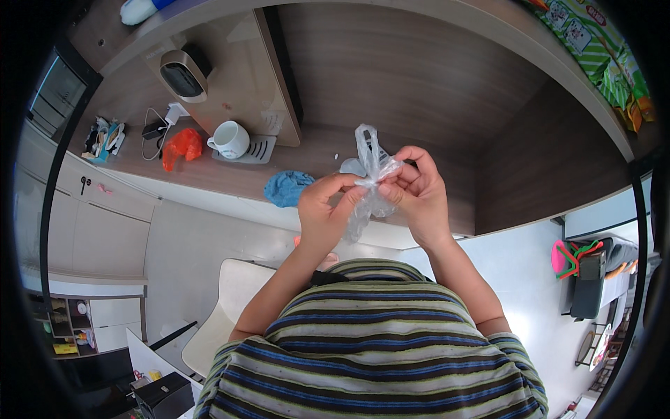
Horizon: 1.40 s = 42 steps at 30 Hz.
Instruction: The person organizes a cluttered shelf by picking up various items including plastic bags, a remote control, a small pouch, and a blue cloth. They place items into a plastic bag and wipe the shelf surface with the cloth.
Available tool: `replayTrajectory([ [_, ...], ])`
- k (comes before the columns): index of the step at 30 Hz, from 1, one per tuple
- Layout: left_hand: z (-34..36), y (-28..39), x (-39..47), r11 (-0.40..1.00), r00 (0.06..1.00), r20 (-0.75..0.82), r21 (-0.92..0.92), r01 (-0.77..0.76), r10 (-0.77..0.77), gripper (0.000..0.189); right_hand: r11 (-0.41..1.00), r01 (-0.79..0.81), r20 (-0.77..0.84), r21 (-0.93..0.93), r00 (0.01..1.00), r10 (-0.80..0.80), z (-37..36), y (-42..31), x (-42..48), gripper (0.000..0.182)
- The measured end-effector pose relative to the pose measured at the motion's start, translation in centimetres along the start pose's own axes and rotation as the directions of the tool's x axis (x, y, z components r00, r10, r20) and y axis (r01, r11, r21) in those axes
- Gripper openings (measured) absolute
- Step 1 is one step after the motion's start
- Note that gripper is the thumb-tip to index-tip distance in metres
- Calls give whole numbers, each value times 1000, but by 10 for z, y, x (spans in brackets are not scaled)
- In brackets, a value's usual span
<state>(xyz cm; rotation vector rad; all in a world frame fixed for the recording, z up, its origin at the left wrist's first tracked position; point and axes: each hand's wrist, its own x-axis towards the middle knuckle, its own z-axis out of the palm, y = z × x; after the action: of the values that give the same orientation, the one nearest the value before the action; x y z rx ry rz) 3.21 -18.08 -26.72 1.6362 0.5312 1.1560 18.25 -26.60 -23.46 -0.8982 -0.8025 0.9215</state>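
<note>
A clear plastic bag (370, 201) is gathered at its middle between my two hands, in front of the wooden counter. My left hand (328, 207) pinches the twisted part between thumb and forefinger. Thumb and fingers of my right hand (421, 196) hold the bag from the other side. A loop of the plastic stands up above my fingers, and the loose end hangs below. Partly hidden behind the bag are a translucent round piece (353, 167) and a grey object with dark marks (383, 154). A blue cloth (288, 188) lies just left of my left hand.
A white mug (231, 140) stands on a slotted drip tray (260, 150) below a wall-mounted dispenser (184, 73). To its left lie an orange plastic bag (181, 149), a charger with cable (155, 129) and a small box of items (103, 139). Green snack packets (591, 52) sit on the upper shelf. A pale chair (235, 298) stands behind.
</note>
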Motion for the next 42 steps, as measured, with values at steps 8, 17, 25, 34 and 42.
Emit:
replayTrajectory([
  [8,0,-4,-2,999,1000,21,36,11,-11,6,992,-103,-8,-67,995,103,-2,-7,-1,34],
  [17,0,16,4,934,973,98,273,-230,211,6,985,-12,-4,-171,1000,12,-2,1,1,33],
  [25,-9,24,11,868,932,37,352,-351,362,8,934,31,25,-355,999,-24,-6,-5,3,29],
  [34,-6,26,15,847,929,206,386,-366,308,15,510,332,288,-794,943,-166,2,-19,1,26],
  [42,-2,29,10,823,942,217,462,-330,256,13,419,401,329,-815,914,-236,-2,-13,0,28],
])
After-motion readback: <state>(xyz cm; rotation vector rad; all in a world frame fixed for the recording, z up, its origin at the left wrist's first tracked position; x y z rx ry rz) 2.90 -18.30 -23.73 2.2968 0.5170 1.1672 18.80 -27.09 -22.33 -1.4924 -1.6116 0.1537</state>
